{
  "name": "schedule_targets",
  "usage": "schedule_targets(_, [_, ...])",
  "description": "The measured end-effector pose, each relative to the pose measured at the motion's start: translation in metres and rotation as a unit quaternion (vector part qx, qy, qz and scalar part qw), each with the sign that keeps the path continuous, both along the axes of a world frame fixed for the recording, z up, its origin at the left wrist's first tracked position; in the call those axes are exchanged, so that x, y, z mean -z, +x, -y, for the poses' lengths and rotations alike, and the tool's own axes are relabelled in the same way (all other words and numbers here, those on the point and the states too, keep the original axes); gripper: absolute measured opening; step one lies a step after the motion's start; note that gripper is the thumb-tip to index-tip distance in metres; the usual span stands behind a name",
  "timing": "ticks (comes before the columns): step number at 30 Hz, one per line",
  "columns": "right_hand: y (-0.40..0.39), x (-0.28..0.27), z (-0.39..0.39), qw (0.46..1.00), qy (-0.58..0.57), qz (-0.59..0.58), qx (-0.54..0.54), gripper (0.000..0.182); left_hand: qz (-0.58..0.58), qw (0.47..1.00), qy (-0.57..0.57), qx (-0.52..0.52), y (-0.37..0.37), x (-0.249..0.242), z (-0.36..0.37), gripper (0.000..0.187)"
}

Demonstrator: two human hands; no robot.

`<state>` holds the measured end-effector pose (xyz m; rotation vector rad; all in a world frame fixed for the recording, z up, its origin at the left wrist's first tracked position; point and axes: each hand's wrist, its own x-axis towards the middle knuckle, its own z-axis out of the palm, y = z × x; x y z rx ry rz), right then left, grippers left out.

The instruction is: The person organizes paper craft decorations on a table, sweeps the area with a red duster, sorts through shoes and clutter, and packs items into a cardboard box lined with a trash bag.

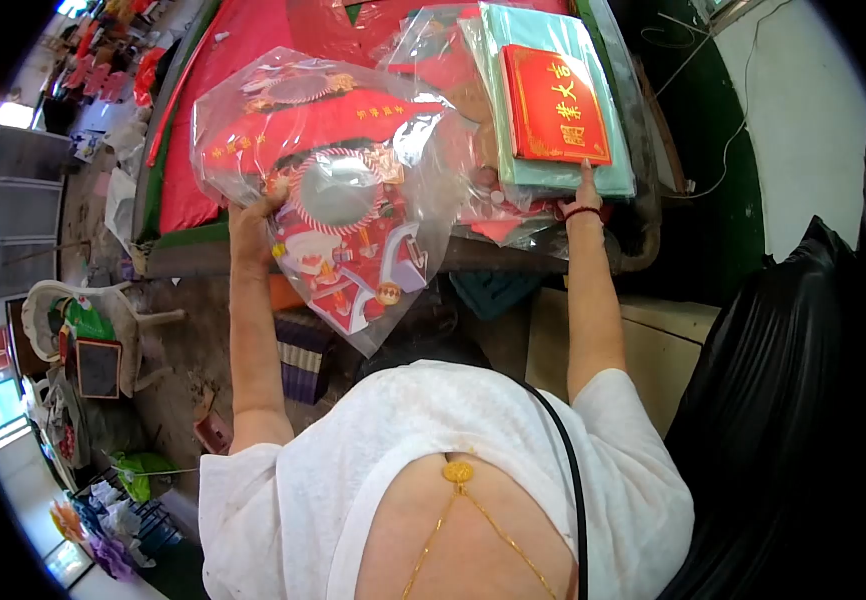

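My left hand (253, 222) is closed on the left edge of a clear plastic bag (431, 255). Inside the bag are red festive paper decorations (338, 115) with gold lettering, cartoon figures and a round opening edged in striped cord. My right hand (585, 197) lies at the near edge of a stack of pale green packets (621, 150). One finger is stretched out against the bottom edge of a red card pack (558, 105) with gold characters, which lies on top of the stack. The rest of that hand's fingers are partly hidden.
A table with a red covering (181, 190) and a dark front edge holds more clear-wrapped red items (433, 45) behind the bag. A large black plastic bag (763, 400) stands at right. A pale chair (128, 335) is at left, and purple-and-white boxes (303, 355) sit below the table.
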<state>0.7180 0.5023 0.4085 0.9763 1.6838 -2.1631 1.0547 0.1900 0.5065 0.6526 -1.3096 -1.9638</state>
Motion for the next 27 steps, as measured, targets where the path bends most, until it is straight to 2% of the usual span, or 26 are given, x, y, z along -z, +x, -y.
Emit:
schedule_targets(1, [-0.006,0.001,-0.001,1.0,-0.005,-0.005,-0.003,0.085,-0.005,1.0,-0.005,-0.003,-0.001,-0.002,-0.002,0.024])
schedule_targets(3, [-0.03,0.016,0.001,0.991,-0.04,0.019,-0.123,0.078,0.018,0.999,-0.004,-0.026,-0.001,-0.005,-0.003,0.024])
schedule_targets(5, [-0.046,0.027,0.002,0.986,-0.065,0.018,-0.153,0.072,0.017,0.999,0.029,-0.02,-0.003,-0.004,0.002,0.03])
schedule_targets(6, [-0.058,0.026,0.003,0.989,-0.039,0.047,-0.134,0.064,0.011,1.0,0.027,-0.007,-0.005,-0.01,0.002,0.029])
schedule_targets(7, [-0.065,0.026,-0.003,0.981,-0.064,0.049,-0.178,0.053,0.006,1.0,0.025,0.006,-0.01,-0.014,-0.001,0.029])
schedule_targets(8, [-0.067,0.016,-0.001,0.984,-0.049,0.082,-0.152,0.043,-0.009,1.0,0.013,-0.006,-0.01,-0.016,-0.002,0.029])
schedule_targets(9, [-0.067,0.013,-0.002,0.982,-0.045,0.05,-0.176,0.041,-0.012,0.999,0.041,-0.005,-0.012,-0.018,-0.004,0.029])
schedule_targets(11, [-0.079,0.022,-0.009,0.973,-0.083,0.05,-0.208,0.04,-0.026,0.998,0.062,-0.011,-0.012,-0.021,-0.003,0.029])
schedule_targets(13, [-0.087,0.034,-0.011,0.975,-0.077,0.13,-0.163,0.042,0.012,0.999,0.045,0.006,-0.01,-0.019,-0.003,0.034])
schedule_targets(15, [-0.076,0.021,-0.005,0.974,-0.007,0.169,-0.152,0.044,0.015,0.999,0.031,-0.002,-0.009,-0.02,-0.002,0.036])
schedule_targets(17, [-0.075,0.031,-0.003,0.979,-0.028,0.116,-0.167,0.048,0.018,0.999,0.027,0.002,-0.01,-0.023,-0.004,0.036])
schedule_targets(18, [-0.071,0.024,-0.001,0.98,-0.035,0.13,-0.149,0.053,0.002,0.999,0.039,0.009,-0.009,-0.02,-0.002,0.035])
schedule_targets(19, [-0.071,0.015,0.003,0.977,0.011,0.151,-0.151,0.059,-0.003,0.999,0.035,0.005,-0.009,-0.019,-0.002,0.035])
schedule_targets(21, [-0.061,-0.009,0.015,0.981,0.049,0.106,-0.156,0.065,0.017,0.999,0.041,-0.011,-0.01,-0.02,-0.003,0.036])
schedule_targets(22, [-0.084,0.025,0.012,0.985,0.043,0.081,-0.148,0.064,0.018,0.999,0.042,-0.014,-0.009,-0.02,-0.003,0.036])
schedule_targets(25, [-0.086,0.015,0.016,0.986,0.018,0.114,-0.119,0.068,0.012,0.999,0.04,-0.01,-0.008,-0.019,-0.003,0.036])
schedule_targets(27, [-0.087,0.024,0.009,0.98,-0.071,0.109,-0.152,0.058,0.011,0.999,0.02,-0.025,-0.009,-0.019,-0.003,0.033])
